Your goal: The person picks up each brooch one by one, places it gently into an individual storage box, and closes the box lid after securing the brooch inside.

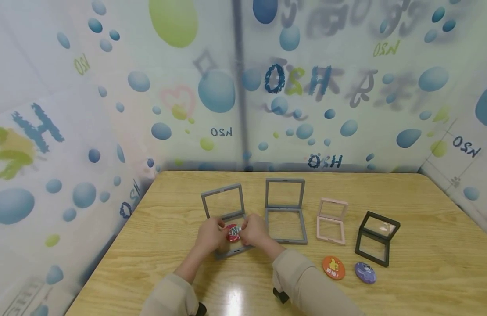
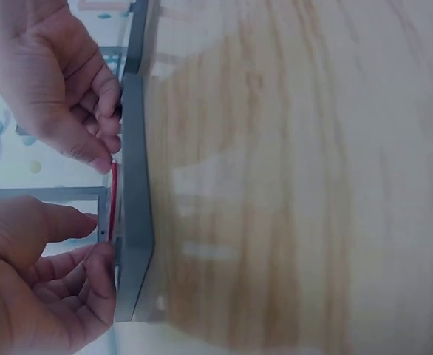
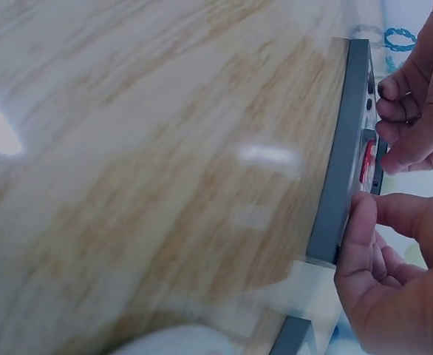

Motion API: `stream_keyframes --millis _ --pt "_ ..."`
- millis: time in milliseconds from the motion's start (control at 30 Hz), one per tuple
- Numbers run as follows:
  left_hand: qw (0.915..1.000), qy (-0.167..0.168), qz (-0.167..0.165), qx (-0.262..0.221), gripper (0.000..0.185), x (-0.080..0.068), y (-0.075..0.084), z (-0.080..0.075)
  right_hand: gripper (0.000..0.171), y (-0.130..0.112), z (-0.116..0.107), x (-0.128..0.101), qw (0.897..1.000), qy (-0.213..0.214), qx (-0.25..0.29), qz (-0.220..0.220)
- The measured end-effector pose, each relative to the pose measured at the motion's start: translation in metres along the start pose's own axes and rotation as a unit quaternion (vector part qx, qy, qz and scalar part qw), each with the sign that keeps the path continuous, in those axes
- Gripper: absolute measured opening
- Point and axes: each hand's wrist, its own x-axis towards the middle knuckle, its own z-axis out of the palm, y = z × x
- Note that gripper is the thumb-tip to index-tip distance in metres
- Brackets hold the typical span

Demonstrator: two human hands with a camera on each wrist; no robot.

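Note:
A round red badge sits over the lower half of an open grey frame case on the wooden table. My left hand pinches the badge's left rim and my right hand pinches its right rim. In the left wrist view the badge shows edge-on against the grey frame, between my left hand below and my right hand above. In the right wrist view my right hand has its thumb on the frame's edge, by the badge and my left hand.
To the right stand three more open cases: a second grey one, a pink one and a black one. An orange badge and a purple badge lie in front of them. Patterned walls close in the table's back and sides.

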Motion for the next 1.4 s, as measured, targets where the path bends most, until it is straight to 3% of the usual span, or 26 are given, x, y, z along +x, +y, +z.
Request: stream_keyframes --millis 100,300,433,567,733,1100,1400 --pt "0.9997 -0.002 -0.002 -0.023 0.011 -0.002 -0.002 -0.006 0.022 0.000 -0.005 -0.001 1.000 -0.006 -0.011 -0.009" --pt "0.9997 0.006 -0.016 -0.016 0.013 -0.005 -0.009 -0.024 0.047 -0.001 -0.021 -0.006 0.997 -0.052 -0.063 -0.006" --pt "0.9985 0.016 -0.051 -0.016 0.013 -0.002 -0.017 -0.033 0.030 -0.001 -0.029 -0.009 0.991 -0.079 -0.105 0.011" --pt "0.9965 0.015 -0.074 -0.037 0.034 0.003 -0.021 -0.039 0.052 0.000 -0.032 -0.014 0.989 -0.104 -0.101 0.024" --pt "0.9950 0.014 -0.080 -0.057 0.057 0.007 -0.019 -0.043 0.035 0.003 -0.029 -0.018 0.989 -0.111 -0.098 0.012" --pt "0.9961 0.023 -0.041 -0.075 0.070 0.013 -0.007 -0.052 0.051 0.008 -0.022 -0.021 0.991 -0.110 -0.071 0.017" --pt "0.9966 0.010 -0.027 -0.077 0.067 0.012 -0.006 -0.052 0.046 0.011 -0.022 -0.021 0.991 -0.097 -0.096 -0.013"
